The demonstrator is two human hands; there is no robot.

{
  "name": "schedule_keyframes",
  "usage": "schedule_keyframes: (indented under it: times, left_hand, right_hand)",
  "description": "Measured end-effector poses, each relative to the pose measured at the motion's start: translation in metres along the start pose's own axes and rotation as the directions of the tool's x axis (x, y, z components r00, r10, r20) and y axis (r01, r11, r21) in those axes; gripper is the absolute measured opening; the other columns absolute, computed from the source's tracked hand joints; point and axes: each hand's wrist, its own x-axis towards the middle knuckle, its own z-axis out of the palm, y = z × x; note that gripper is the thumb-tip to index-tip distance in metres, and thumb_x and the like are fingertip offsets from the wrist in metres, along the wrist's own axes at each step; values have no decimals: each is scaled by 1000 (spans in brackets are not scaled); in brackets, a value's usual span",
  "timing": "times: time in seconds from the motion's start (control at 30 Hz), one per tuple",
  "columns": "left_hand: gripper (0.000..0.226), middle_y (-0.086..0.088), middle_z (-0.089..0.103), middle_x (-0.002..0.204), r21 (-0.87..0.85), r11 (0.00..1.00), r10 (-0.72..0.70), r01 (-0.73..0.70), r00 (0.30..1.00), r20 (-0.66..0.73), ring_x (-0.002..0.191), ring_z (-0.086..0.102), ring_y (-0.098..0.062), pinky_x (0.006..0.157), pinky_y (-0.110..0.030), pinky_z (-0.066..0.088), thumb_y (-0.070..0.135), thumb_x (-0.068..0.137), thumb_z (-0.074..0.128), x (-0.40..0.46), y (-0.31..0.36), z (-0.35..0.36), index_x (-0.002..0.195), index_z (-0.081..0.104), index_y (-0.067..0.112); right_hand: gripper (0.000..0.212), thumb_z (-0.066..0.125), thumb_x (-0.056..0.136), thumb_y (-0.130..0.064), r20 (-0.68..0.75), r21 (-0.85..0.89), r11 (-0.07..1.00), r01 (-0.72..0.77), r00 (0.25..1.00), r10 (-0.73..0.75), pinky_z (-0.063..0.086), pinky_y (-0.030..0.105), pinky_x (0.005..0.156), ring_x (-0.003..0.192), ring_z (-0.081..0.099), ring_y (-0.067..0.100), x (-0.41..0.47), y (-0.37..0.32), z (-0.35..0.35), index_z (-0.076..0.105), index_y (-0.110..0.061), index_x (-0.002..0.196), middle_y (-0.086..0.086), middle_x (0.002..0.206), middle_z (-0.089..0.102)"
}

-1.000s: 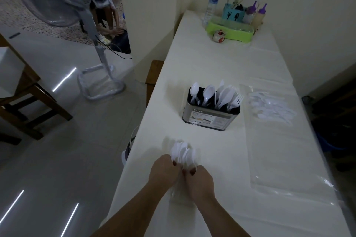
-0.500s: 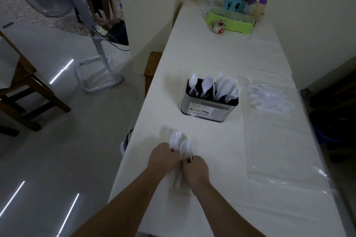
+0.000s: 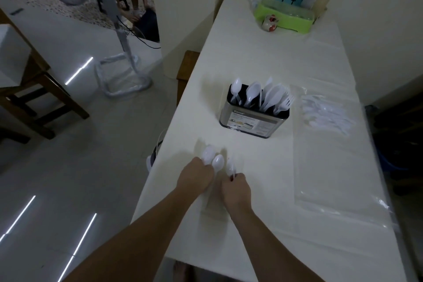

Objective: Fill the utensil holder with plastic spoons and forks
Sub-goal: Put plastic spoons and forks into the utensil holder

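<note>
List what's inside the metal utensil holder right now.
The utensil holder holds upright white plastic spoons on its left and middle and forks at its right end. Its walls hide the handles, so an exact count isn't possible.

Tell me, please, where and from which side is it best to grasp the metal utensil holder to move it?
Probably grip the utensil holder by its two short curved ends, low on the bare metal wall, approaching from the near side. Spoons and forks stick up out of the top, so a grasp from above would hit them.
</note>
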Motion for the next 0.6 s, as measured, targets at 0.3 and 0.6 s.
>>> schedule_keyframes:
  times: [0.3,0.6]
  left_hand:
    - [33,6,55,84,111,992,59,-55,998,-31,79,53,-14,70,-24,40,44,83,70,-15,-4,8,97,58,17]
    - [18,3,50,77,16,997,69,-70,997,43,74,51,-14,70,-25,40,28,90,49,-4,9,-3,76,48,16]
  right_hand:
    - [21,47,92,-26,15,-51,997,51,999,-51,45,33,71,78,55,23,2,12,-8,56,-7,91,5,83,58]
    - [24,40,98,-26,32,57,995,84,996,-86,52,35,51,60,62,28,-2,2,-21,54,-11,85,9,72,61]
